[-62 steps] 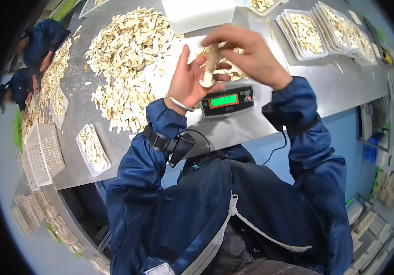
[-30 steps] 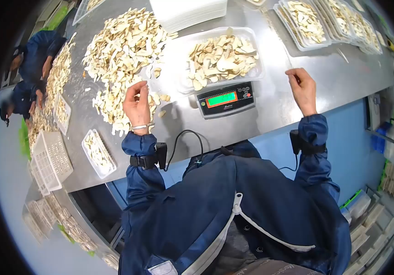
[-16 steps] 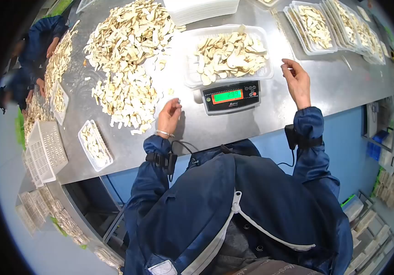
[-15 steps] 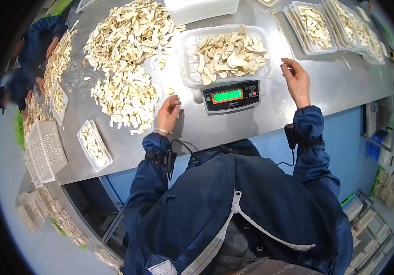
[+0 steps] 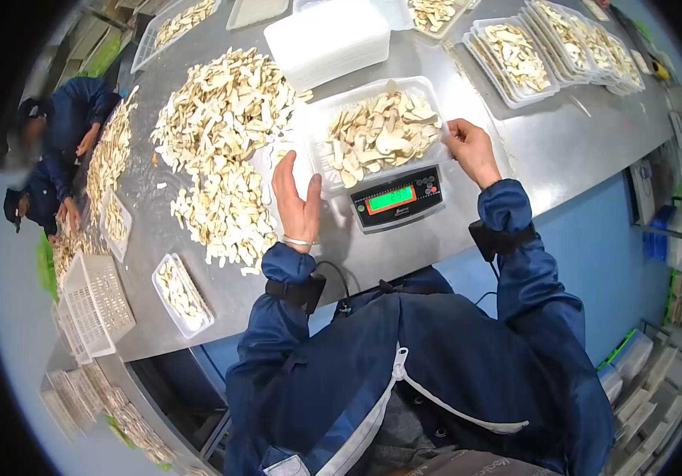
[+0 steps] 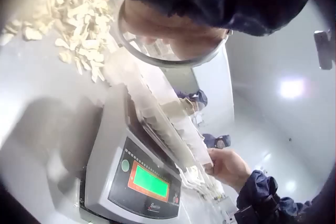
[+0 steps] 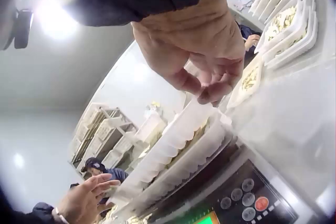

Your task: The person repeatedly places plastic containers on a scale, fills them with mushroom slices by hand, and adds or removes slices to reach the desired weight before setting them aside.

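A clear plastic tray [image 5: 321,159] heaped with pale mushroom slices [image 5: 385,131] sits on a digital scale [image 5: 397,200] with a lit green display. My right hand [image 5: 474,152] is at the tray's right rim, thumb and fingertips pinching its corner, as the right wrist view also shows. On the other side, my left hand [image 5: 296,197] stands with fingers straight and thumb apart, close beside the tray's left edge and holding nothing. In the left wrist view its fingers are mostly hidden behind the wrist and bangle [image 6: 168,62].
A large pile of loose mushroom slices [image 5: 222,119] lies left of the scale. Behind stands a white stack of trays [image 5: 329,44]. Filled trays [image 5: 515,59] line the back right. A small filled tray [image 5: 182,297] and white basket [image 5: 99,301] are at left. Two people work at far left.
A mushroom slice held between both hands earlier is gone from them. The hands parted, then the right moved in to the tray's rim and the left straightened its fingers beside it.
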The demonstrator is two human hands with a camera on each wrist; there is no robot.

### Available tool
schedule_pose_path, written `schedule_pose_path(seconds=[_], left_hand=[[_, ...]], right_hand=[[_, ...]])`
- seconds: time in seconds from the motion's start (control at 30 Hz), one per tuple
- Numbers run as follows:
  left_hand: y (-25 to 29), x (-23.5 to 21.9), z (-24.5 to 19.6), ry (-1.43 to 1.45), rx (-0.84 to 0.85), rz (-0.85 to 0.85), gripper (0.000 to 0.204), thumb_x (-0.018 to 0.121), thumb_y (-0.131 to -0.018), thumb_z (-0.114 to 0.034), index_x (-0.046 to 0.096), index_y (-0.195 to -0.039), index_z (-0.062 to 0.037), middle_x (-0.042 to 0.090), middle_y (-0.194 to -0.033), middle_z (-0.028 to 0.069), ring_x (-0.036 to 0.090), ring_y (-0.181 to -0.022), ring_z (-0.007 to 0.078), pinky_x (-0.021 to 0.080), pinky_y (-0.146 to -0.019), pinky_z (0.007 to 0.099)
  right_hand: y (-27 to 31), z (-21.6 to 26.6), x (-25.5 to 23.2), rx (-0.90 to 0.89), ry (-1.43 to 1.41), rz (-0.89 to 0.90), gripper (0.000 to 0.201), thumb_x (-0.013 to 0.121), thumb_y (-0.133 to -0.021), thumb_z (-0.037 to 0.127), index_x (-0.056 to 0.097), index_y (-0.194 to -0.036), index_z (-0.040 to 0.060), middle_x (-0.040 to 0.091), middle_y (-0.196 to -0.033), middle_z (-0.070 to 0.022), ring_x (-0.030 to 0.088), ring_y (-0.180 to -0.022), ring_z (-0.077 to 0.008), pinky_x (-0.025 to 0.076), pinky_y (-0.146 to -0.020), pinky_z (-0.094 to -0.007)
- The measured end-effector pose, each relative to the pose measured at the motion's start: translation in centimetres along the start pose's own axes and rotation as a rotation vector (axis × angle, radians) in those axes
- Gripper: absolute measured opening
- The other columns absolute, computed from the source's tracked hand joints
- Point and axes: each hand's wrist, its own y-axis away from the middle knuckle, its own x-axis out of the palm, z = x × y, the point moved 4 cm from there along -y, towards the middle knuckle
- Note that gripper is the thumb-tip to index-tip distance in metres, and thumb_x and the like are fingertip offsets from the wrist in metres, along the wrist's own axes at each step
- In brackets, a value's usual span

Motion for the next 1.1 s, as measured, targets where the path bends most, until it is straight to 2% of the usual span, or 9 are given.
schedule_pose_path(seconds=[0.1,0.23,0.27,0.5,0.63,0.8,0.9,1.0,1.1], left_hand=[[-0.7,0.1,-2.3,-0.128,0.18,-0.046,0.06,0.061,-0.086,-0.023,0.037,-0.136,0.0001,0.039,-0.139,0.0206,0.031,-0.13,0.0398,0.025,-0.108,0.0451],[-1.3,0.9,-4.5,-0.157,0.286,0.015,0.074,0.068,-0.08,-0.036,0.036,-0.138,-0.0027,0.035,-0.144,0.0177,0.025,-0.135,0.0398,0.02,-0.108,0.052],[-1.3,1.2,-4.8,-0.177,0.269,0.052,0.077,0.069,-0.079,-0.042,0.036,-0.139,-0.0061,0.032,-0.146,0.0135,0.021,-0.137,0.0386,0.016,-0.108,0.0573],[-1.6,2.3,-5.1,-0.358,0.282,0.155,0.077,0.067,-0.078,-0.048,0.039,-0.139,-0.0121,0.029,-0.149,0.0083,0.02,-0.138,0.0371,0.012,-0.107,0.0603],[-1.5,2.4,-4.6,-0.393,0.293,0.169,0.073,0.064,-0.081,-0.046,0.038,-0.14,-0.0106,0.031,-0.148,0.0096,0.02,-0.138,0.0366,0.014,-0.108,0.057],[-1.1,2.6,-4.1,-0.416,0.28,0.213,0.069,0.061,-0.084,-0.044,0.038,-0.14,-0.0108,0.031,-0.148,0.0087,0.02,-0.138,0.0363,0.014,-0.108,0.0573],[-0.9,2.5,-4.1,-0.377,0.251,0.193,0.065,0.061,-0.085,-0.038,0.039,-0.139,-0.0095,0.029,-0.149,0.0122,0.021,-0.137,0.0373,0.016,-0.109,0.0559],[-0.8,2.5,-2.4,-0.15,0.161,0.039,0.06,0.055,-0.09,-0.027,0.034,-0.14,-0.0035,0.027,-0.147,0.02,0.023,-0.136,0.0388,0.018,-0.111,0.0493],[-0.2,2.3,-0.8,0.016,-0.008,-0.037,0.057,0.048,-0.093,-0.017,0.027,-0.142,0.0023,0.025,-0.146,0.026,0.023,-0.136,0.0397,0.019,-0.112,0.0434]], right_hand=[[-0.2,0.0,-0.1,-0.052,0.006,-0.037,0.018,0.058,-0.081,0.005,0.064,-0.097,-0.0026,0.058,-0.07,0.0007,0.05,-0.059,-0.0056,0.041,-0.054,-0.0224],[0.1,-0.1,0.6,-0.1,-0.094,-0.04,0.016,0.058,-0.081,0.001,0.064,-0.096,-0.003,0.058,-0.07,0.0013,0.051,-0.058,-0.0055,0.042,-0.053,-0.0215],[0.1,-0.7,0.7,-0.056,-0.141,-0.013,0.016,0.058,-0.082,0.001,0.064,-0.096,-0.0028,0.058,-0.07,0.0013,0.051,-0.058,-0.0055,0.042,-0.053,-0.0215],[0.3,0.3,0.0,-0.004,-0.12,0.005,0.014,0.059,-0.082,0.004,0.064,-0.093,-0.0026,0.059,-0.069,0.0012,0.051,-0.057,-0.0054,0.042,-0.052,-0.0216],[0.6,0.9,-0.1,0.009,-0.124,0.015,0.021,0.06,-0.077,0.004,0.064,-0.094,-0.006,0.061,-0.068,-0.004,0.055,-0.057,-0.0083,0.045,-0.052,-0.0244],[0.3,0.8,0.5,0.005,-0.117,0.032,0.015,0.061,-0.081,0.006,0.064,-0.094,-0.0018,0.058,-0.068,0.0011,0.051,-0.057,-0.0059,0.043,-0.052,-0.022],[-0.1,0.8,0.6,0.012,-0.077,0.061,0.025,0.06,-0.077,0.007,0.063,-0.099,-0.0051,0.061,-0.071,-0.0056,0.057,-0.056,-0.0114,0.046,-0.052,-0.026],[0.6,2.4,-0.3,-0.035,0.118,0.038,0.026,0.06,-0.079,0.012,0.063,-0.1,-0.0028,0.063,-0.075,-0.0079,0.06,-0.059,-0.0148,0.048,-0.056,-0.0288],[-0.4,1.7,-1.9,-0.179,0.325,-0.137,0.026,0.059,-0.08,0.016,0.064,-0.099,-0.0011,0.065,-0.079,-0.0105,0.062,-0.063,-0.0173,0.049,-0.061,-0.0308]])
